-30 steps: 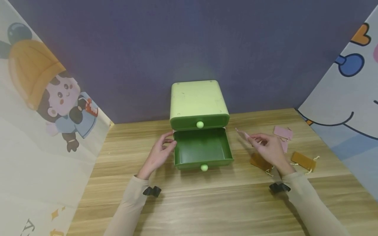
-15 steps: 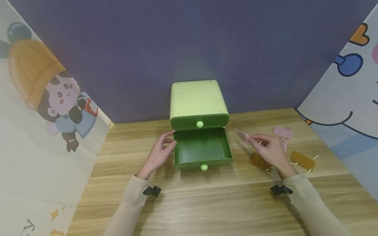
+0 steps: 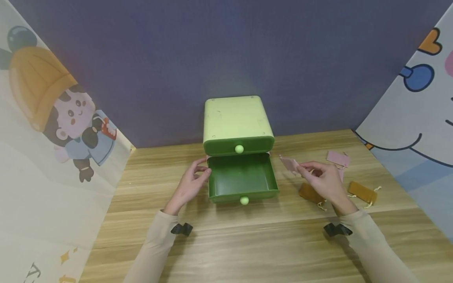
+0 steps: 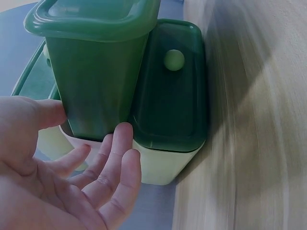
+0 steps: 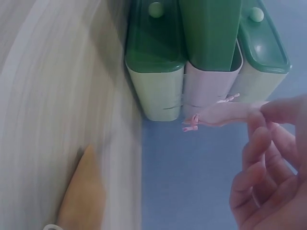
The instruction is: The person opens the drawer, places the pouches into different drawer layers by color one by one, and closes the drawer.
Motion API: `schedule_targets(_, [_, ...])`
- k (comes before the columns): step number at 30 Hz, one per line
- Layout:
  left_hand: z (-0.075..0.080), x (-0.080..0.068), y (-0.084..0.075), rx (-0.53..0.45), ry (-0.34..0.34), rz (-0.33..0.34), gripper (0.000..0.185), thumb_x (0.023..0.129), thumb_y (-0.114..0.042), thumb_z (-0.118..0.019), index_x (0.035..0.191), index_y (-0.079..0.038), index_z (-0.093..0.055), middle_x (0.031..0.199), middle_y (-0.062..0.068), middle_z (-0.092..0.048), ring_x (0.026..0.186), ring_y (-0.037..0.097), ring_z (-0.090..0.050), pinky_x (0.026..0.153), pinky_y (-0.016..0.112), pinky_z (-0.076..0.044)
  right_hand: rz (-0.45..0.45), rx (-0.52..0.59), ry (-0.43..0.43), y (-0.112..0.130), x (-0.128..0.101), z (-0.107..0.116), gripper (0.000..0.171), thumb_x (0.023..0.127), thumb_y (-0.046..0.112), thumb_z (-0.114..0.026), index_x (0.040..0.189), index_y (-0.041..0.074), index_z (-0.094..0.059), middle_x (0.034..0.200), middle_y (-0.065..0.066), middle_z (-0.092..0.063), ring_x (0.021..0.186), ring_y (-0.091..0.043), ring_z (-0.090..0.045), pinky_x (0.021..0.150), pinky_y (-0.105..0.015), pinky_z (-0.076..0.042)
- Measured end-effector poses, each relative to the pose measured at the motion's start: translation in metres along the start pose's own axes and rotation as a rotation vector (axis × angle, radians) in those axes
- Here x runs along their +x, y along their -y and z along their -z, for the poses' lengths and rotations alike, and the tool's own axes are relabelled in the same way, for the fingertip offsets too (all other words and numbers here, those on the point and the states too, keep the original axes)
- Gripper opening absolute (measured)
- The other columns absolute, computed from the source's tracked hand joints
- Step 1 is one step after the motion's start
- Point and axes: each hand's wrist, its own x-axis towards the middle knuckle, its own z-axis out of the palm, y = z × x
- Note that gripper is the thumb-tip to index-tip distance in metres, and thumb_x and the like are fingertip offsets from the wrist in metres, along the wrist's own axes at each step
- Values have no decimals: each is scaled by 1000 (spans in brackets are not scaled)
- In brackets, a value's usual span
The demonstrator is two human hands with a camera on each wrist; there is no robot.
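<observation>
Two hands engaged. My left hand (image 3: 191,184) rests with straight fingers against the open drawer (image 3: 242,177) of the green box (image 3: 236,124). My right hand (image 3: 323,179) pinches a pink pouch (image 3: 289,163) just right of the drawer. I judge placement in hand; next, carry it leftward over the drawer.

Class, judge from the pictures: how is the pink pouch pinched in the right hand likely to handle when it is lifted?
The pink pouch probably is light: the right hand pinches it by one end with fingertips only. It looks thin and flat, so likely soft cloth that flops. Its small drawstring suggests it may dangle or snag.
</observation>
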Motion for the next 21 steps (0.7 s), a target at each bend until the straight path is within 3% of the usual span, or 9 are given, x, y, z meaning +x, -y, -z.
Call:
schedule_targets(6, [0,0,0,-3,0,4,57,110,-26,-60,162,-11,-41,142,28,-62,102,35,-72,97,59,-60,-8,12,-2,7,-1,1,19,101,21,-75,111,7,-83,97,-16,-81,61,-5,-63,49,-18,-46])
schedule_targets(11, [0,-1,-1,0,2,8,57,110,-26,-59,162,-11,-40,143,29,-61,105,39,-72,97,60,-60,57,52,-7,10,-3,1,13,99,11,-76,108,4,-83,94,-18,-81,59,-1,-64,49,-17,-49])
schedule_targets(21, [-1,0,-1,6,-2,2,57,110,-27,-59,162,-11,-41,142,28,-62,102,33,-72,95,59,-60,81,48,-9,19,-6,-1,11,98,9,-76,106,5,-83,92,-17,-80,60,-2,-64,54,-15,-50])
